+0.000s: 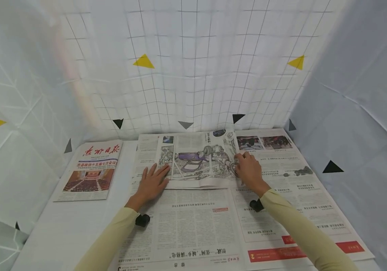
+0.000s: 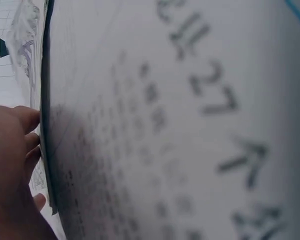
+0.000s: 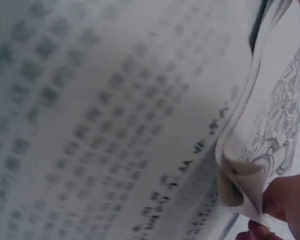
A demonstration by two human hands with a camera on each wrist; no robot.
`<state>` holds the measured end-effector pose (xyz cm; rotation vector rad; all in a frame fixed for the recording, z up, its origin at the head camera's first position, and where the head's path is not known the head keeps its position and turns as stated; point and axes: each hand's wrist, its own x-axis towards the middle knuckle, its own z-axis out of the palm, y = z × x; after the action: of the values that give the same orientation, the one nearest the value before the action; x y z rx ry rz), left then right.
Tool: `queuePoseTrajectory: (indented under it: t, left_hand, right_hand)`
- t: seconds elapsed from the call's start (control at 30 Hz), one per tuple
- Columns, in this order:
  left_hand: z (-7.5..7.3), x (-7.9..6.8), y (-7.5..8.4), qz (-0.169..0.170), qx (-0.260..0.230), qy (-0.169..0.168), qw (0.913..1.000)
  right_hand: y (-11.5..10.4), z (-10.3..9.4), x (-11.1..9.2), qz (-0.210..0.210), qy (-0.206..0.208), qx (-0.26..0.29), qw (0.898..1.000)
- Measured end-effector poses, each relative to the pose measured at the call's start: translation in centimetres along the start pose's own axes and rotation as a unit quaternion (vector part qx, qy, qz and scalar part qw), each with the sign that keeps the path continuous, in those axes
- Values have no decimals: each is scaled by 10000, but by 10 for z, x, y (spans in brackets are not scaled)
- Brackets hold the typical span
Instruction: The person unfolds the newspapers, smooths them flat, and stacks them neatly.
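A folded newspaper (image 1: 193,141) with a purple and grey line drawing lies across the far part of a spread newspaper (image 1: 193,210). On its left side my left hand (image 1: 151,183) rests flat with the fingers spread. My right hand (image 1: 250,170) is at the folded paper's right edge. In the right wrist view, thumb and finger of the right hand (image 3: 290,202) pinch a curled corner (image 3: 242,182) of the paper. The left wrist view has the left hand (image 2: 10,165) beside the paper's folded edge; its fingertips are partly hidden.
To the left, another folded newspaper (image 1: 88,173) with red headline characters lies on the white table (image 1: 68,226). A second spread sheet (image 1: 291,199) reaches to the right side. White sheeting with a grid (image 1: 193,86) and coloured triangles stands behind.
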<state>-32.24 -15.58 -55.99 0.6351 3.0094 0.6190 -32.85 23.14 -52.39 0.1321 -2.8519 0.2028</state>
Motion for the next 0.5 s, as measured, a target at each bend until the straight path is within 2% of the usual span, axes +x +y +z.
queuePoseTrajectory:
  t: [0.17,0.3,0.5]
  left_hand:
    - [2,-2,-4,84,-135,-175,9997]
    - [2,-3,-10,72,-249,-474,9985]
    - [-1,-3,-14,297,-469,-407,9976]
  right_hand:
    - [5,5,-7,109,-425,60,9990]
    - [6,6,-8,73,-489,48,9988]
    - [12,8,-5,26,-762,72,9971]
